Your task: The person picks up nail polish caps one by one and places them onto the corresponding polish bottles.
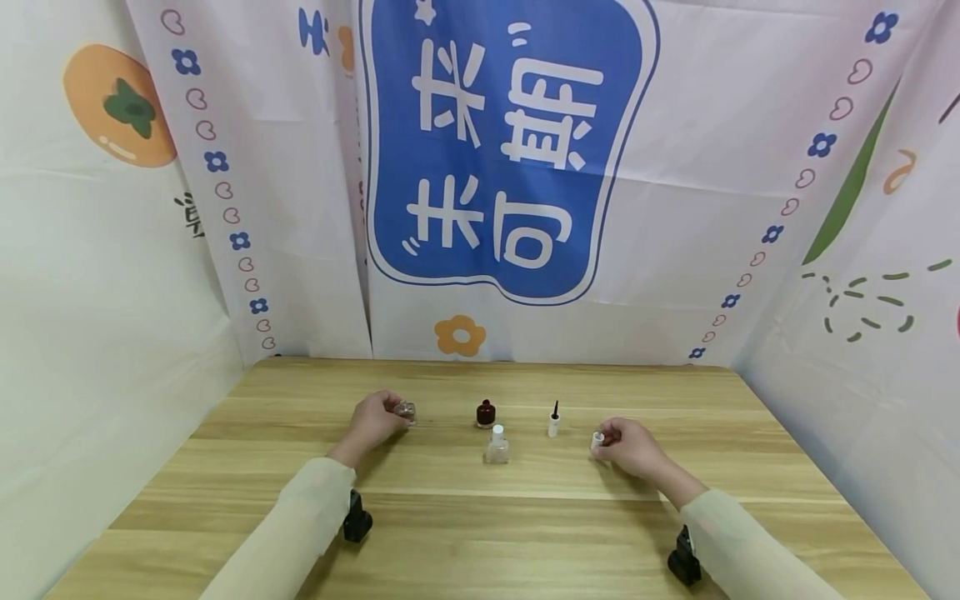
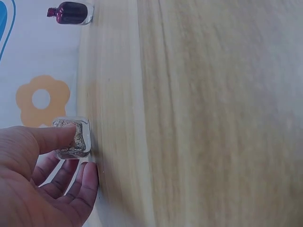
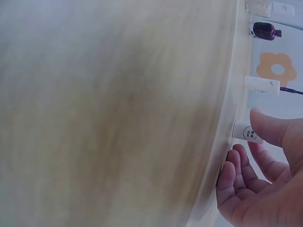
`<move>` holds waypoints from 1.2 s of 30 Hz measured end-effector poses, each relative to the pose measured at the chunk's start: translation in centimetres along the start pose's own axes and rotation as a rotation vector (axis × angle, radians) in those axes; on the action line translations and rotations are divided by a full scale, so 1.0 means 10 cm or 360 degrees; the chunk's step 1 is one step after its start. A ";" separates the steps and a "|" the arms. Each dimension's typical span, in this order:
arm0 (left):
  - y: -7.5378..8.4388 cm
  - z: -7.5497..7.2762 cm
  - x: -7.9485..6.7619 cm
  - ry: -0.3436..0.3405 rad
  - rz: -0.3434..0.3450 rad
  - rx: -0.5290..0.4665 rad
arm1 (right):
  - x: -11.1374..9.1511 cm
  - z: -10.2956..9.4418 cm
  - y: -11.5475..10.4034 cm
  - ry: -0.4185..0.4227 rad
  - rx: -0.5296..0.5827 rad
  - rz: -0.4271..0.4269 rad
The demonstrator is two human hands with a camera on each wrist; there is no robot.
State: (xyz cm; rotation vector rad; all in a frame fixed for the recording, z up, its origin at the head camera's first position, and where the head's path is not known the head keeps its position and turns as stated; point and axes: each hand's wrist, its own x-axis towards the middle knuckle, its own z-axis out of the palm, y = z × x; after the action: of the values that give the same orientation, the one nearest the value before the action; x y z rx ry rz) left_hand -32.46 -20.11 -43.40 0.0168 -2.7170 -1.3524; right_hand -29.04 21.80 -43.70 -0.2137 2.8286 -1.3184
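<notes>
Head view, near to far: white-capped clear bottle point(image 1: 497, 452) is standing between the hands; right hand point(image 1: 634, 447) is pinching a small white cap point(image 1: 597, 442); white brush cap point(image 1: 553, 427) is standing just left of it, long axis vertical, nearer this hand; uncapped dark red bottle point(image 1: 486, 415) is standing behind; left hand point(image 1: 377, 419) is pinching a glitter bottle point(image 1: 407, 411), leftmost

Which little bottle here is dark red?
The dark red bottle standing just behind the pale bottle with the white cap; the third, a glittery bottle, is in the left hand.
</notes>
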 end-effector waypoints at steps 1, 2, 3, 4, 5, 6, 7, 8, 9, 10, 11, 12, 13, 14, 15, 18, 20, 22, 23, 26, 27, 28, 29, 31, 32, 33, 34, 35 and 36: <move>0.00 0.00 0.00 0.0004 -0.0001 0.0004 | 0.01 0.00 0.00 0.0010 -0.0006 0.0006; 0.00 0.00 0.01 0.0006 -0.0001 0.0007 | 0.01 0.01 0.00 0.0014 -0.0014 0.0006; 0.00 0.00 0.01 0.0007 0.0005 0.0015 | 0.01 0.01 0.01 0.0018 -0.0023 0.0004; -0.01 0.00 0.01 0.0003 0.0010 0.0018 | 0.01 0.01 0.01 0.0022 -0.0035 0.0001; -0.01 0.00 0.01 0.0001 0.0009 0.0019 | 0.01 0.01 0.02 0.0033 -0.0041 0.0009; -0.01 0.00 0.02 0.0001 0.0005 0.0020 | 0.02 0.02 0.02 0.0041 -0.0044 0.0015; -0.01 0.00 0.02 0.0001 0.0003 0.0020 | 0.02 0.02 0.03 0.0047 -0.0053 0.0016; -0.01 0.00 0.02 0.0001 0.0002 0.0022 | 0.02 0.02 0.03 0.0050 -0.0065 0.0012; -0.01 0.00 0.02 0.0002 0.0003 0.0026 | 0.02 0.03 0.03 0.0054 -0.0073 0.0010; -0.01 0.00 0.01 0.0004 -0.0005 0.0028 | 0.03 0.03 0.04 0.0059 -0.0078 0.0008; -0.01 0.00 0.01 0.0007 -0.0009 0.0030 | 0.03 0.04 0.04 0.0065 -0.0081 0.0006; 0.00 -0.01 0.01 0.0006 -0.0006 0.0035 | 0.04 0.04 0.04 0.0070 -0.0082 0.0003; 0.00 -0.01 0.01 0.0005 -0.0003 0.0042 | 0.04 0.04 0.04 0.0073 -0.0084 0.0002; 0.00 -0.02 0.01 0.0005 -0.0003 0.0048 | 0.05 0.05 0.04 0.0076 -0.0082 0.0001; 0.01 -0.02 0.01 0.0003 0.0000 0.0052 | 0.05 0.05 0.04 0.0080 -0.0078 0.0003; 0.01 -0.03 0.01 -0.0004 -0.0011 0.0046 | 0.06 0.05 0.04 0.0083 -0.0081 0.0009; 0.00 -0.03 0.01 -0.0007 -0.0013 0.0046 | 0.06 0.04 0.04 0.0078 -0.0081 0.0019; 0.00 -0.03 0.00 -0.0011 -0.0021 0.0042 | 0.06 0.04 0.04 0.0068 -0.0071 0.0034; 0.00 -0.03 0.00 -0.0011 -0.0021 0.0047 | 0.06 0.04 0.03 0.0064 -0.0068 0.0035; 0.00 -0.03 -0.01 -0.0015 -0.0003 0.0050 | 0.05 0.03 0.02 0.0052 -0.0052 0.0050; 0.00 -0.03 -0.01 -0.0016 -0.0001 0.0045 | 0.05 0.02 0.02 0.0049 -0.0051 0.0046; 0.01 -0.03 -0.01 -0.0015 0.0003 0.0041 | 0.05 0.02 0.01 0.0050 -0.0052 0.0040; 0.00 -0.03 -0.01 -0.0017 0.0003 0.0032 | 0.04 0.01 0.01 0.0048 -0.0054 0.0034; 0.01 -0.03 -0.01 -0.0024 0.0009 0.0012 | 0.04 0.00 0.01 0.0046 -0.0049 0.0028; 0.00 -0.03 -0.01 -0.0026 0.0005 -0.0007 | 0.03 -0.01 0.01 0.0046 -0.0048 0.0022; 0.01 -0.03 -0.01 -0.0024 -0.0002 -0.0022 | 0.03 -0.01 0.01 0.0046 -0.0039 0.0023; 0.01 -0.03 -0.01 -0.0024 -0.0005 -0.0036 | 0.02 -0.02 0.01 0.0050 -0.0036 0.0020; 0.02 -0.03 0.00 -0.0024 -0.0005 -0.0052 | 0.01 -0.03 0.00 0.0052 -0.0033 0.0016; 0.03 -0.03 0.00 -0.0023 -0.0001 -0.0065 | 0.01 -0.04 0.00 0.0060 -0.0034 0.0015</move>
State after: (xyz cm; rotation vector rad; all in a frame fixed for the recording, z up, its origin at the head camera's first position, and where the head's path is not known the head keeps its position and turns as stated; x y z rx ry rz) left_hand -32.38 -20.16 -43.02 0.0046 -2.7006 -1.4137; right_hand -29.15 22.07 -43.46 -0.1772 2.8723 -1.3050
